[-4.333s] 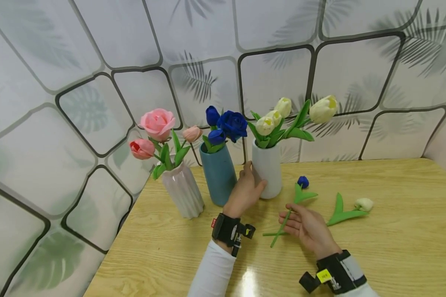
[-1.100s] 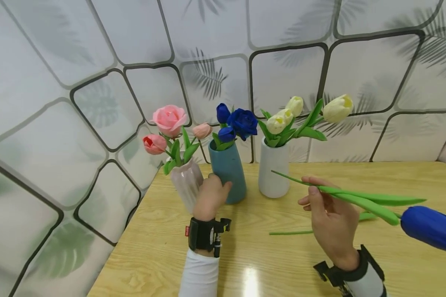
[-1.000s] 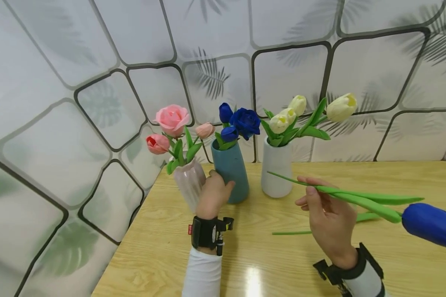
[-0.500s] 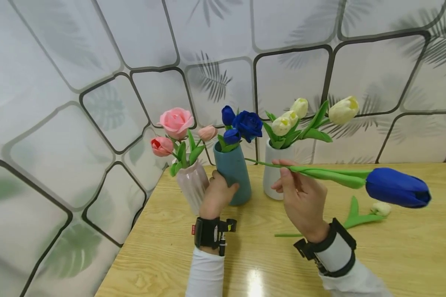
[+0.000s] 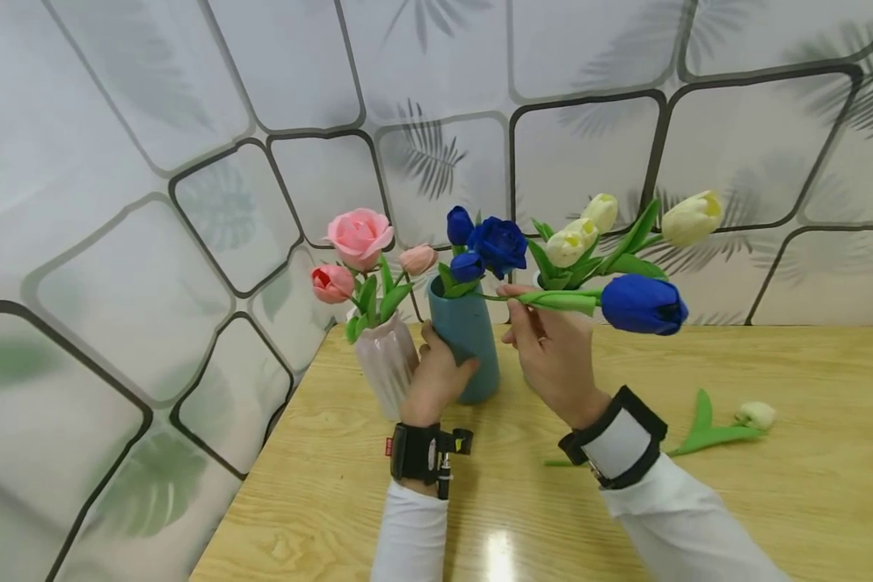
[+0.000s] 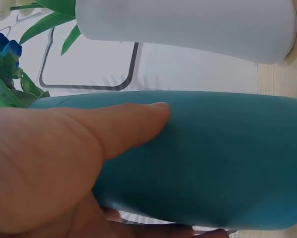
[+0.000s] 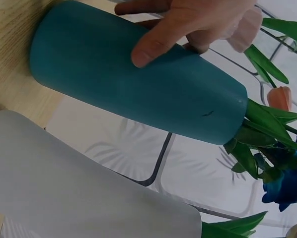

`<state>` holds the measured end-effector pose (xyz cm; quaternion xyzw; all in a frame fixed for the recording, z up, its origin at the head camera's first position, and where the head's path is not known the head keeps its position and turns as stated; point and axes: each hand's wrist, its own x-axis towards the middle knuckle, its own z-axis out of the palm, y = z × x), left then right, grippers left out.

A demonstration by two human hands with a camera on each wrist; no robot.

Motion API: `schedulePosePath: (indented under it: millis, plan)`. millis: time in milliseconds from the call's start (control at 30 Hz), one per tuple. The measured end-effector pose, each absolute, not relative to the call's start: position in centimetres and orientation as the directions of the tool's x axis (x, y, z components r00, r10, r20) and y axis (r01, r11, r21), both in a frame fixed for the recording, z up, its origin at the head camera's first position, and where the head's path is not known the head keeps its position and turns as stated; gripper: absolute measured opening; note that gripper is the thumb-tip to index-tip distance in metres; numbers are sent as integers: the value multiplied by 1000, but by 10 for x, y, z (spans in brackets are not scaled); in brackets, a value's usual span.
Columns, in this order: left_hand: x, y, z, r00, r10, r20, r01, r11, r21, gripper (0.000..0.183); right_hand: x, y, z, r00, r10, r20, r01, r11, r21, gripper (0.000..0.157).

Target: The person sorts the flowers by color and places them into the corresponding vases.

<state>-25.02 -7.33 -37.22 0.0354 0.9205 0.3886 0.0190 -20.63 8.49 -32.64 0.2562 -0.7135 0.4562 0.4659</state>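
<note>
My left hand point(image 5: 436, 380) holds the teal vase point(image 5: 476, 339) from its left side. In the left wrist view the thumb lies along the vase wall point(image 6: 218, 148), with the other fingers on the opposite side. A blue rose and blue tulips point(image 5: 498, 245) stand in this vase. My right hand point(image 5: 556, 364) pinches the green stem of another blue tulip point(image 5: 643, 305), held nearly level with its bloom to the right. The stem's tip reaches the teal vase's mouth. In the right wrist view the left thumb point(image 7: 148, 49) presses the vase's side.
On the left stands a pale pink ribbed vase point(image 5: 385, 364) with pink flowers point(image 5: 360, 238). The white vase point(image 6: 198, 22), holding white tulips point(image 5: 691, 218), is mostly hidden behind my right hand in the head view. A white tulip point(image 5: 720, 436) lies on the wooden table point(image 5: 807, 517).
My right hand has lifted the blue tulip off the table and carried it left to the teal vase's mouth. My left hand has shifted from the white vase to the teal one.
</note>
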Motion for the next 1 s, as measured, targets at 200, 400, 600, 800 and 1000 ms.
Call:
schedulePosePath:
  millis: [200, 400, 600, 800, 1000]
  plan:
    - [-253, -71, -374, -996, 75, 38, 80, 694, 715, 103, -218, 82, -325, -467, 4, 884, -766, 498, -406, 22]
    - [-254, -72, -376, -996, 74, 57, 93, 696, 712, 99, -230, 75, -320, -564, -48, 824, -696, 564, -444, 17]
    - [-251, -72, -376, -995, 81, 59, 100, 727, 679, 98, -247, 70, -319, -641, -73, 764, -614, 646, -454, 19]
    - [-250, -73, -376, -993, 87, 84, 121, 733, 670, 96, -261, 63, -306, -776, -100, 623, -458, 768, -447, 21]
    - [-251, -75, -375, -992, 89, 89, 126, 732, 670, 96, -263, 56, -293, -872, -134, 471, -343, 853, -393, 25]
